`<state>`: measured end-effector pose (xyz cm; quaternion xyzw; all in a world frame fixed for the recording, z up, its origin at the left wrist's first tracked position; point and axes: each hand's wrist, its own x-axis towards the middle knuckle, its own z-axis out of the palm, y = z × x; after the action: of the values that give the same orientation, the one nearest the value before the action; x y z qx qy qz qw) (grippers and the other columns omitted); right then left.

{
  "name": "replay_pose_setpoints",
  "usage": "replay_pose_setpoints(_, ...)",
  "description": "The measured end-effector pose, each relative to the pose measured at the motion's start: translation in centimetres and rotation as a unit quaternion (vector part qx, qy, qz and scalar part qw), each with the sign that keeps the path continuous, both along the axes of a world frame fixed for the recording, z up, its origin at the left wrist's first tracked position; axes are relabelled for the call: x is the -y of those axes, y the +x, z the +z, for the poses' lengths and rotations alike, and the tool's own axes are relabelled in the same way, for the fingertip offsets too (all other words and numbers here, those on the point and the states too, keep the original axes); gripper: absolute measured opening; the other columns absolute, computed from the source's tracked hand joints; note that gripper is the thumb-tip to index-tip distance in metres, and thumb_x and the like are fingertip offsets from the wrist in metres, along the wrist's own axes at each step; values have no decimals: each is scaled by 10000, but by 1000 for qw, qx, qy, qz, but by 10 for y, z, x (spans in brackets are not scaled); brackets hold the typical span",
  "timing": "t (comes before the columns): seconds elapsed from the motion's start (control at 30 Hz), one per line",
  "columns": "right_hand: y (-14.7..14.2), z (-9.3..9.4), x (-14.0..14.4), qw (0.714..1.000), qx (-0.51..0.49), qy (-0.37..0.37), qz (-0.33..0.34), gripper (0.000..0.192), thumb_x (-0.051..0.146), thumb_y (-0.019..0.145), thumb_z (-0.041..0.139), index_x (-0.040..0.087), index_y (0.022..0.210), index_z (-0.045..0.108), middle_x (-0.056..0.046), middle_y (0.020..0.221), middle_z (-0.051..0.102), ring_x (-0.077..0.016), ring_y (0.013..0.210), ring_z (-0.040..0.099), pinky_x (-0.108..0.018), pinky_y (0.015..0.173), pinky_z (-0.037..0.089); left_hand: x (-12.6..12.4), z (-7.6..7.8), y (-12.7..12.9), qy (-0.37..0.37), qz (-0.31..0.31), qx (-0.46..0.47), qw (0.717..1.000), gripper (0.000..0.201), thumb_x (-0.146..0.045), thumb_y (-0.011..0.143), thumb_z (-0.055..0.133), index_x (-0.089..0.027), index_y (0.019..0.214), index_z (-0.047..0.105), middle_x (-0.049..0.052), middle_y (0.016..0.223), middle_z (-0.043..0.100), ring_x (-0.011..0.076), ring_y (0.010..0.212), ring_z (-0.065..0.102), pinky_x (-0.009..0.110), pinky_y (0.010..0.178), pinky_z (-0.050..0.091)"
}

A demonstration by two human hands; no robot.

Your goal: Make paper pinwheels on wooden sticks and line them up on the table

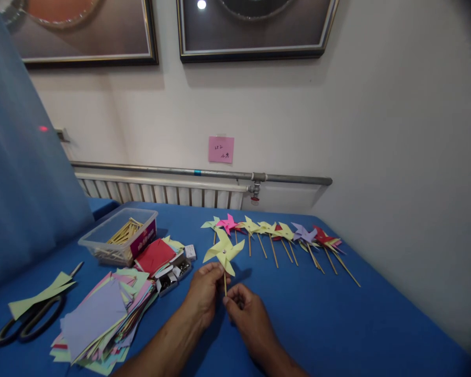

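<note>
Head view: nearest the camera, the right hand [246, 309] is closed in a pinch at the bottom end of a thin wooden stick [225, 283], and the left hand [204, 291] is closed on the same stick just under the pale yellow paper pinwheel [224, 251], which is held upright above the blue-covered table [337, 324] with a small metal pin at its hub.

Risks, as judged from this pose: the slender stick could be bent or snapped if the two pinches are pulled against each other; the folded vanes could be creased if the left fingers ride up into the paper; the hub pin could be worked loose if the wheel is twisted.

To the left, one loose stack of mixed coloured paper squares [102, 319] is spread, and it could be knocked by the left forearm. One pair of black-handled scissors [27, 322] is partly covered by one pale green paper offcut [39, 296]. Small open boxes of metal pins [172, 275] lie beside a red paper sheet [155, 255]; two or three boxes are seen, and the count cannot be made exact. One clear plastic tub of wooden sticks [120, 238] stands behind.

Farther back, a row of finished pinwheels [278, 233] is laid flat, about eight, though overlaps hide the exact number. On the wall, one pink note [221, 149] and two framed pictures [255, 31] are seen.
</note>
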<state>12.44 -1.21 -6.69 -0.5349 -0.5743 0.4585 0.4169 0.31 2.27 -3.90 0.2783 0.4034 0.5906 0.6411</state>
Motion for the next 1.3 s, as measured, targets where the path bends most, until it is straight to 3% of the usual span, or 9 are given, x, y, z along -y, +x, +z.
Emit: replay_pose_setpoints(1.3, 1, -4, -1, 1000, -29, 8, 1, 152, 379, 810, 626, 249, 755, 568, 59, 599, 522, -141, 547, 440, -272, 557, 356, 6, 7, 2, -16, -9, -25, 1000, 338, -387, 545, 888, -153, 711, 707, 34, 682, 706, 135, 624, 607, 260, 636, 445)
